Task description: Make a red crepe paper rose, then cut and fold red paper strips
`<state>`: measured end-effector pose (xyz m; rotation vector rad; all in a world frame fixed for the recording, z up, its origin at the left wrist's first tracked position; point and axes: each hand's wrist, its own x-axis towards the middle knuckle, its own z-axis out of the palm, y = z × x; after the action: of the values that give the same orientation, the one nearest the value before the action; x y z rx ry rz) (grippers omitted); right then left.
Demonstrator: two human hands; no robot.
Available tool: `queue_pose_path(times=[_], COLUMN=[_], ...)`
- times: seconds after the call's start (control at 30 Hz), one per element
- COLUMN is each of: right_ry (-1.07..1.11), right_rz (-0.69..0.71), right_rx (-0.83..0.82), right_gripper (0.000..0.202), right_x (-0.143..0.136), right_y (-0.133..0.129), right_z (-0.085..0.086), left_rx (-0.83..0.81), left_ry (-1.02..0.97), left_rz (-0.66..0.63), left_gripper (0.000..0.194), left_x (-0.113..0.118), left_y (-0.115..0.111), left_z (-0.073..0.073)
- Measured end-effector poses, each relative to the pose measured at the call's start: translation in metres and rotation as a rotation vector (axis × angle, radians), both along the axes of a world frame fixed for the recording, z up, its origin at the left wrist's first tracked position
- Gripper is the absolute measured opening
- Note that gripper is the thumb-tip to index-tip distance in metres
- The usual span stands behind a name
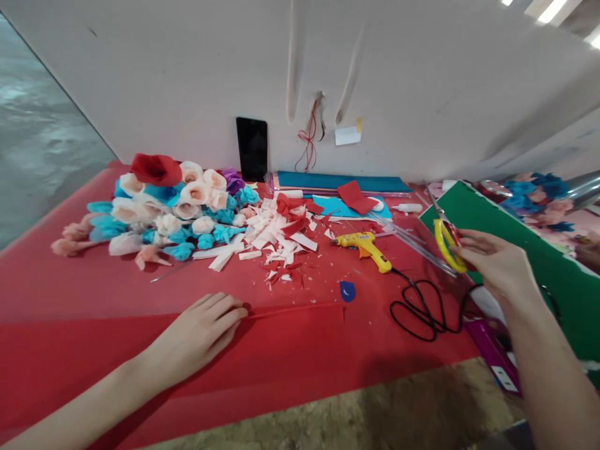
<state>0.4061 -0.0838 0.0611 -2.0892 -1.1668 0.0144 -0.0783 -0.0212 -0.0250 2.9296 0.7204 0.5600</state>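
The scissors (446,240) with yellow handles sit at the right of the scene, gripped in my right hand (492,262), fingers curled around the handle loops, blades pointing up and away toward the far wall. I cannot tell whether the blades are parted or together; they are thin and partly against the green sheet (529,250) that lies tilted on the far right.

My left hand (199,334) lies flat, fingers loosely spread, pressing down on the red crepe sheet (290,350) in the near middle. It holds nothing; it only pins the paper. A crease or edge of the sheet runs rightward from the fingertips toward a small blue scrap (347,291).

To do this well, I judge that I should keep the left palm firm so the sheet stays taut, and keep those fingers well away from the line of the blades. Bringing the scissors across, I would watch the black cord (422,315) of the yellow glue gun (368,245), which loops between the two hands and could snag the blades or my wrist.

Farther off on the left is a heap of paper flowers (164,209) in blue, cream and red, with a litter of paper cuttings (279,240) just beside it. A dark phone (252,149) leans upright against the far wall.
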Motion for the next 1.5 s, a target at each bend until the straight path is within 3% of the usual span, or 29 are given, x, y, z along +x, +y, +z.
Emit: queue_pose_path(times=[0.23,0.47,0.6,0.7,0.8,0.9,1.03,1.13,1.23,1.33,1.4,1.5], right_ry=[0.546,0.668,0.648,0.619,0.616,0.706,0.976,0.968,0.898,0.794,0.730,0.669], right_rz=[0.362,0.490,0.603,0.670,0.718,0.788,1.085,1.227,1.225,1.123,1.082,1.133], right_rx=[0.058,0.052,-0.021,-0.076,-0.180,-0.340,-0.672,-0.795,-0.685,-0.403,-0.260,-0.245], right_gripper=[0.025,0.027,0.016,0.029,0.035,0.031,0.032,0.027,0.026,0.030,0.029,0.026], right_x=[-0.071,-0.092,-0.098,-0.108,-0.118,-0.122,-0.119,-0.118,-0.125,-0.132,-0.133,-0.127], right_y=[-0.001,-0.009,-0.011,-0.013,-0.016,-0.017,-0.004,0.016,0.040,0.060,0.069,0.073], right_z=[-0.011,-0.015,-0.016,-0.012,-0.008,-0.008,-0.015,-0.025,-0.036,-0.043,-0.041,-0.031], left_rx=[0.019,-0.155,-0.221,-0.207,-0.138,-0.073,0.013,0.061,0.081,0.089,0.082,0.055], left_ry=[0.055,0.096,0.096,0.116,0.127,0.172,0.185,0.146,0.140,0.141,0.135,0.139], left_rz=[0.020,0.090,0.090,0.023,-0.089,-0.163,-0.178,-0.193,-0.210,-0.217,-0.217,-0.217], left_gripper=[0.023,0.021,0.025,0.024,0.034,0.045,0.049,0.046,0.045,0.043,0.042,0.042], left_x=[-0.010,-0.036,-0.019,0.007,0.026,0.029,0.023,0.020,0.020,0.021,0.021,0.021], left_y=[0.009,0.025,0.020,0.011,0.004,-0.001,-0.007,-0.012,-0.016,-0.018,-0.018,-0.018], left_z=[0.000,0.009,0.020,0.024,0.022,0.016,0.012,0.011,0.012,0.013,0.013,0.013])
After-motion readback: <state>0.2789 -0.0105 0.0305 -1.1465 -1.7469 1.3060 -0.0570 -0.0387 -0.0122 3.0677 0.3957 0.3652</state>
